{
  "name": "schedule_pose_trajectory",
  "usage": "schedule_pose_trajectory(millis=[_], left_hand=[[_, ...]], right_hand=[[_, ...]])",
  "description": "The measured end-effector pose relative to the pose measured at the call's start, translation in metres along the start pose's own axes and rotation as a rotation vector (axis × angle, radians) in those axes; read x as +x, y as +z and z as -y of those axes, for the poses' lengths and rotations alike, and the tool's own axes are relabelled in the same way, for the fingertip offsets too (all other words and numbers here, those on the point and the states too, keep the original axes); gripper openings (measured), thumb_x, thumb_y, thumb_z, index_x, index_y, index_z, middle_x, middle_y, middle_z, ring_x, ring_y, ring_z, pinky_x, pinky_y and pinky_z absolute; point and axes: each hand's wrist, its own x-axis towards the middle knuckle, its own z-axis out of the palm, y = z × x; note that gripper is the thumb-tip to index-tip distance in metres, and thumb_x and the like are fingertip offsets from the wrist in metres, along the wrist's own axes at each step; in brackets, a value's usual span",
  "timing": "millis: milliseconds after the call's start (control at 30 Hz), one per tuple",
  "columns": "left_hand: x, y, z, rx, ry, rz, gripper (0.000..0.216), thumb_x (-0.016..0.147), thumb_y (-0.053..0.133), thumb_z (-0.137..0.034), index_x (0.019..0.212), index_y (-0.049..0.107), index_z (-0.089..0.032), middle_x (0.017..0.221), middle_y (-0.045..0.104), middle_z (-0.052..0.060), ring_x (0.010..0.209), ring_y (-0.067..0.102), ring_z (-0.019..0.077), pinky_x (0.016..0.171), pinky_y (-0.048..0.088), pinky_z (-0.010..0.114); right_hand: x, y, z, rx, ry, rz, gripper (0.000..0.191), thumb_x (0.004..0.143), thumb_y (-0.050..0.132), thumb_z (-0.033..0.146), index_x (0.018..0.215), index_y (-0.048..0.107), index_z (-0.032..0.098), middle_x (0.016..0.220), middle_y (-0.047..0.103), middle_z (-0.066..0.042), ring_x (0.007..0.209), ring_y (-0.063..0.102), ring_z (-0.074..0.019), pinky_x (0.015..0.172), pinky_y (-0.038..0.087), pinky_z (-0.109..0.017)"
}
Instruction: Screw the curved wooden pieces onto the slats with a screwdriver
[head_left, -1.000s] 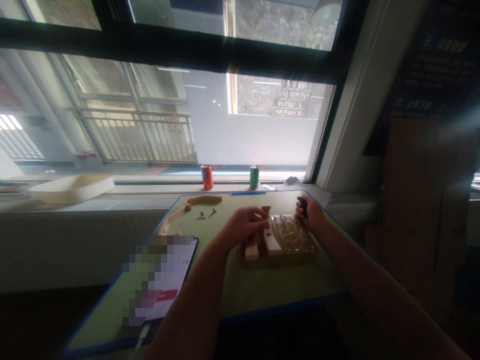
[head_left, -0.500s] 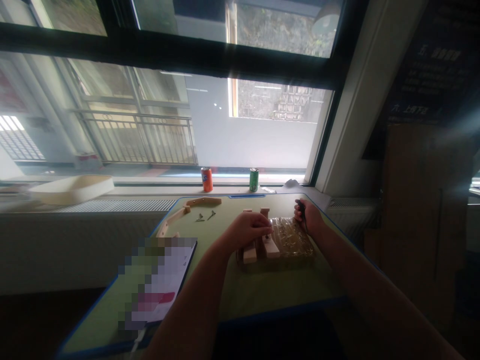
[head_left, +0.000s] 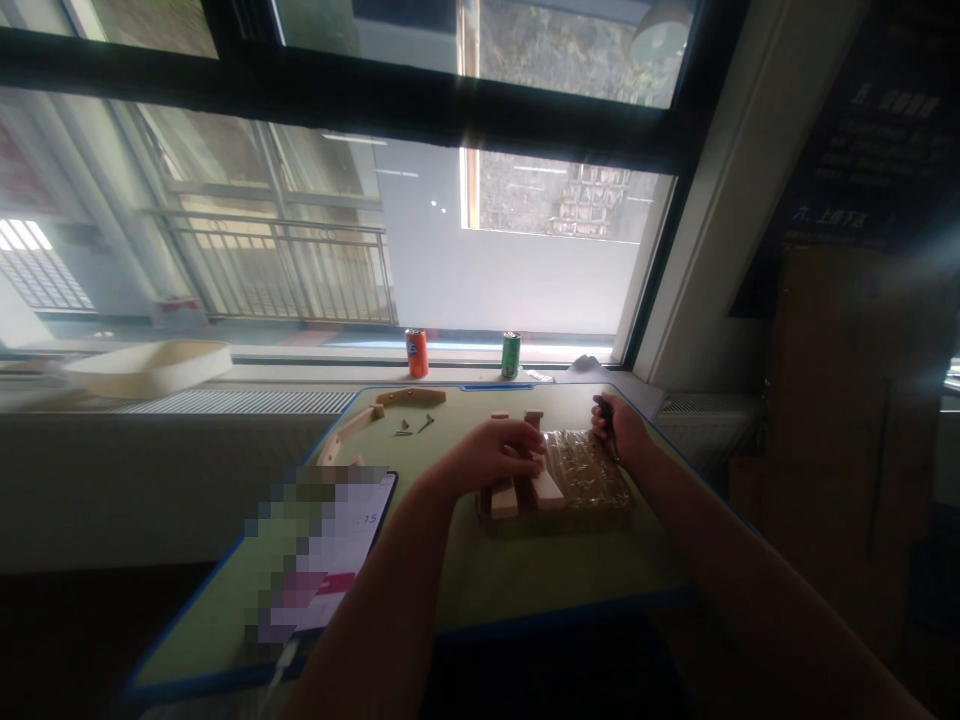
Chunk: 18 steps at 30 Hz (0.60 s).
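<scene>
My left hand (head_left: 504,452) is over two pale wooden pieces, its fingertips pressed together on top of the right-hand wooden piece (head_left: 549,490). Whatever the fingertips pinch is too small or hidden to see. The left-hand wooden piece (head_left: 504,498) lies partly under that hand. Both pieces rest on a brown block wrapped in clear plastic (head_left: 589,470). Closed around a slim black-handled tool (head_left: 606,412), my right hand (head_left: 622,425) is at the far right corner of the block. The tool's kind cannot be made out.
Several screws (head_left: 405,428) lie on the green table (head_left: 555,575), near curved wooden parts (head_left: 409,397). A tablet (head_left: 337,560), partly blurred out, sits at left with a cable. An orange can (head_left: 417,354), a green can (head_left: 511,356) and a cream tray (head_left: 150,368) stand along the windowsill.
My left fingers have shifted slightly on the right-hand wooden piece, covering a dark spot seen there before. My right hand keeps the tool in nearly the same place. The view has tilted slightly.
</scene>
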Motion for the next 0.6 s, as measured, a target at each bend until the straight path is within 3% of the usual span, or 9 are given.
schedule_pose_trajectory(millis=[267,600], left_hand=[[-0.0027,-0.0037,-0.0018,0.051,-0.021,-0.036,0.023,0.069,0.066,-0.028,0.087,0.069,-0.014,0.077,0.062,0.003,0.067,0.056,0.0105,0.061,0.046,0.023],[0.0012,0.0011,0.0023,0.086,0.03,-0.03,0.023,0.07,0.066,-0.03,0.086,0.066,-0.014,0.081,0.064,0.004,0.074,0.059,0.0128,0.067,0.047,0.024]], right_hand=[[-0.002,0.0012,0.0004,-0.016,-0.013,0.009,0.008,0.076,0.053,0.024,0.077,0.047,0.018,0.054,0.044,0.006,0.037,0.036,-0.0045,0.027,0.028,-0.015],[-0.0022,0.0002,-0.0016,-0.049,-0.048,0.013,0.011,0.073,0.056,0.025,0.078,0.049,0.018,0.055,0.045,0.006,0.038,0.037,-0.0047,0.028,0.028,-0.015]])
